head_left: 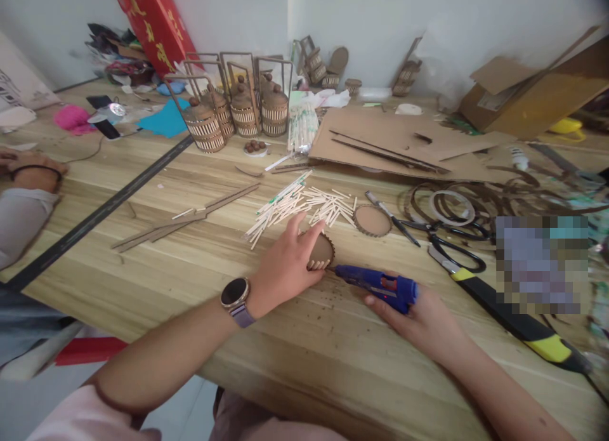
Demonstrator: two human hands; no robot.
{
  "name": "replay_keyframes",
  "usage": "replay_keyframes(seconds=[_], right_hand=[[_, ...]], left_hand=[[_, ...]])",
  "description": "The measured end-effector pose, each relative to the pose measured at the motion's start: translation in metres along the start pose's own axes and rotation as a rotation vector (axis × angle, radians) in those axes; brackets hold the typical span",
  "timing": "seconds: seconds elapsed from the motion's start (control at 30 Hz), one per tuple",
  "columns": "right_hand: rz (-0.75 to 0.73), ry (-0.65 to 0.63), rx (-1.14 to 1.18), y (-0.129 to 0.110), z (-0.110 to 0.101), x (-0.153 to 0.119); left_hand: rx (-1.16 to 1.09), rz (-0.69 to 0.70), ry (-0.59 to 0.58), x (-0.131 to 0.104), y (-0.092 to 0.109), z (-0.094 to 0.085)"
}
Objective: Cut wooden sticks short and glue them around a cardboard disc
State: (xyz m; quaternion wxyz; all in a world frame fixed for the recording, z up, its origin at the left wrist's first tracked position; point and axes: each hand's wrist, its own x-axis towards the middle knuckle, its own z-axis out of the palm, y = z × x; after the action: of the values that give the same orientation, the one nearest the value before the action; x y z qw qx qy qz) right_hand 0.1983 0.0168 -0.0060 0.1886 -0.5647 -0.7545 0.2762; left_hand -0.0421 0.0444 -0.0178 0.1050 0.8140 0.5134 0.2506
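Observation:
My left hand (288,266), with a watch at the wrist, rests at the left side of a round cardboard piece (322,249) with a ridged rim. Its fingers are spread around the piece, and short sticks stand along the near edge. In my right hand (423,320) is a blue glue gun (375,285), its nozzle touching or very near the piece's near right edge. Just beyond my left fingers lies a pile of short wooden sticks (328,203). A second round piece (372,220) lies flat to the right of the pile.
Small lantern-like baskets (247,108) stand at the back left. Cardboard sheets (375,136) lie behind the sticks. Scissors (457,250), a tape roll (451,207), a black-and-yellow tool (509,311) and brown strips crowd the right. Another person's hand (33,168) is at the far left.

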Motion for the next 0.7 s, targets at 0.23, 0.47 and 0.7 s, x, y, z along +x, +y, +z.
replay_keyframes(seconds=[0.23,0.47,0.7], right_hand=[[0.029,0.006,-0.015,-0.0005,0.0007,-0.0005],[0.016,0.002,-0.016,0.0042,0.0024,-0.0019],[-0.009,0.021,-0.009,0.0023,0.0023,-0.0021]], left_hand=[[0.020,0.007,-0.004,0.0002,-0.0003,0.0000],[0.020,0.014,0.005,0.0006,-0.0006,-0.0003],[0.021,0.012,0.003,0.0008,-0.0009,-0.0001]])
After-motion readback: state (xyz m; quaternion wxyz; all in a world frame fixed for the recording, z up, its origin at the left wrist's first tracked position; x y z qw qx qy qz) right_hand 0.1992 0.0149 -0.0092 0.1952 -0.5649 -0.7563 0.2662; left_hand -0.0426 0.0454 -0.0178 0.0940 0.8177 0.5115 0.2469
